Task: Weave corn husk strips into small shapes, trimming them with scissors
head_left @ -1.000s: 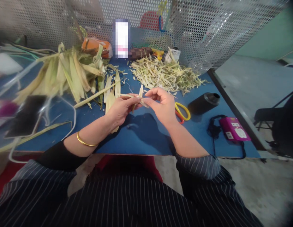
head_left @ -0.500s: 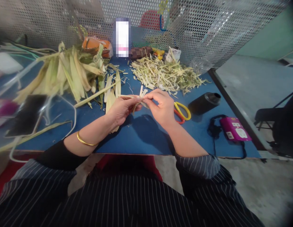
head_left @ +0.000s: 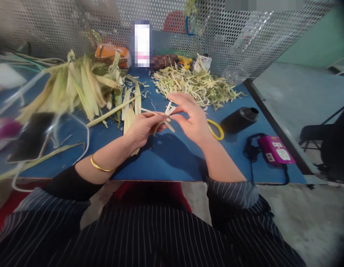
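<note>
Over the middle of the blue table point(head_left: 172, 167), my left hand point(head_left: 142, 129) pinches a small cluster of pale corn husk strips point(head_left: 169, 107) between thumb and fingers. The strip ends stick out in several directions, one long one to the left and one toward the lower right. My right hand point(head_left: 190, 118) is at the cluster's right side, thumb and a fingertip closed around the strips; its upper fingers are stretched out above. The exact contact there is too small to see clearly. Scissors with a yellow handle loop point(head_left: 216, 129) lie partly hidden behind my right wrist.
Whole corn husks point(head_left: 83, 81) are heaped at the left, and shredded husk point(head_left: 194, 83) lies at the back. A black cylinder point(head_left: 240, 120) and a purple power adapter point(head_left: 276, 150) stand at the right. A dark tablet-like slab point(head_left: 31, 135) and a white cable lie left. Perforated metal point(head_left: 161, 15) rises behind.
My right hand has loosened its tight pinch, its upper fingers lifting and spreading. The strips now show more, one pointing lower right. The scissors' red handle is now hidden. My left hand has barely moved.
</note>
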A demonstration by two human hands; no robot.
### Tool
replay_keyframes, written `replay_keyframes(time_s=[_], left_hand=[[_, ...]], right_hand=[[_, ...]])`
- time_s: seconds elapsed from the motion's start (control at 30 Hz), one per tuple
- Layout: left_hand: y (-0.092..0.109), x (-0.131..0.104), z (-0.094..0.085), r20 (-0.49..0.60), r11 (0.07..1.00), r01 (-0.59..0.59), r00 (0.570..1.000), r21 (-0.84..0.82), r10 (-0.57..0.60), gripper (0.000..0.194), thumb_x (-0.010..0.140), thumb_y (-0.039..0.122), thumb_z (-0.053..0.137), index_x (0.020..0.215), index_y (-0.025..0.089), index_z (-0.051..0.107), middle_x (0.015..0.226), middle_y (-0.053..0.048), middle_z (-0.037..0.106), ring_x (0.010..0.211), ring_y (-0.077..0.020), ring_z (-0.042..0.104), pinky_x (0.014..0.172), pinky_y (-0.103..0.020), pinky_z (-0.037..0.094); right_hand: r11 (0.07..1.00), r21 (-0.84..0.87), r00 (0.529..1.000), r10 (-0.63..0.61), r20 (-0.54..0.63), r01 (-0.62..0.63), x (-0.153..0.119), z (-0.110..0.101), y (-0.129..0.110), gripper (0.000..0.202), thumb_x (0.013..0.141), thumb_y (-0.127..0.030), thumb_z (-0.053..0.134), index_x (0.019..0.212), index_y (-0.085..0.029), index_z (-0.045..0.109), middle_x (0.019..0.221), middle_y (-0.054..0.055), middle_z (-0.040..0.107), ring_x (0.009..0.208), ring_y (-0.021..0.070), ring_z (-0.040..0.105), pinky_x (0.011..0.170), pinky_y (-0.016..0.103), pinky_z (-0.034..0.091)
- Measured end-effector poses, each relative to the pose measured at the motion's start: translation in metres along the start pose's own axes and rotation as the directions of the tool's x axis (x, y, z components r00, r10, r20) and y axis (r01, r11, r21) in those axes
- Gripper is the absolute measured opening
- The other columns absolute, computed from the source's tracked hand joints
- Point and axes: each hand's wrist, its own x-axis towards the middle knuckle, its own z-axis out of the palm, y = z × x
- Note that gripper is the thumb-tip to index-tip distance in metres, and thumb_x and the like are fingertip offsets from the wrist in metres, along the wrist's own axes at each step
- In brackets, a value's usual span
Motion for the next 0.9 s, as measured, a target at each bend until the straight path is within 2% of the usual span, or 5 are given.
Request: replay_keyframes(time_s=[0.1, 0.23, 0.53, 0.77, 0.9], left_hand=[[0.000, 0.000, -0.002, 0.036, 0.999, 0.031, 0.999, 0.008, -0.032, 0.022, 0.062, 0.030, 0.077, 0.076, 0.014, 0.070, 0.071, -0.001, 0.068, 0.055, -0.0088, 0.060, 0.057, -0.021, 0.048], [-0.002, 0.001, -0.003, 0.056, 0.999, 0.037, 0.998, 0.009, -0.038, 0.024, 0.062, 0.031, 0.078, 0.079, 0.014, 0.071, 0.074, -0.003, 0.069, 0.057, -0.0089, 0.060, 0.058, -0.022, 0.049], [-0.004, 0.001, 0.000, -0.018, 0.998, 0.004, 1.000, 0.066, -0.003, 0.027, 0.060, 0.032, 0.079, 0.077, 0.012, 0.072, 0.069, -0.003, 0.068, 0.057, -0.0089, 0.059, 0.061, -0.023, 0.050], [-0.002, 0.001, -0.001, 0.019, 0.993, 0.042, 0.999, 0.111, -0.044, 0.027, 0.063, 0.033, 0.077, 0.079, 0.012, 0.071, 0.067, -0.002, 0.066, 0.060, -0.0102, 0.061, 0.058, -0.021, 0.047], [0.000, 0.000, -0.001, 0.029, 0.977, -0.008, 1.000, 0.214, 0.002, 0.023, 0.067, 0.033, 0.073, 0.075, 0.012, 0.069, 0.057, -0.001, 0.061, 0.054, -0.0097, 0.057, 0.046, -0.019, 0.037]], right_hand=[[0.993, -0.086, 0.995, -0.068, 0.079, 0.074, -0.001, -0.001, 0.002, 0.023, 0.088, -0.019, 0.052, 0.104, -0.028, 0.065, 0.108, 0.002, 0.062, 0.098, 0.0169, 0.059, 0.087, 0.035, 0.048], [0.986, -0.167, 0.999, -0.020, 0.040, 0.026, -0.003, 0.001, 0.001, 0.014, 0.089, -0.022, 0.052, 0.088, -0.023, 0.065, 0.087, 0.002, 0.062, 0.083, 0.0147, 0.059, 0.077, 0.031, 0.047], [0.921, -0.390, 0.997, 0.009, 0.074, 0.021, -0.005, 0.005, -0.006, 0.015, 0.090, -0.016, 0.043, 0.081, -0.018, 0.055, 0.085, 0.005, 0.056, 0.078, 0.0163, 0.052, 0.071, 0.031, 0.039], [0.936, -0.352, 0.989, 0.065, 0.133, -0.015, -0.005, 0.001, -0.010, 0.012, 0.088, -0.016, 0.043, 0.081, -0.018, 0.052, 0.087, 0.006, 0.053, 0.079, 0.0172, 0.051, 0.072, 0.031, 0.038], [0.955, -0.294, 0.977, 0.097, 0.188, -0.039, -0.003, -0.001, -0.009, 0.011, 0.088, -0.016, 0.043, 0.081, -0.019, 0.051, 0.089, 0.005, 0.051, 0.079, 0.0160, 0.050, 0.070, 0.030, 0.037]])
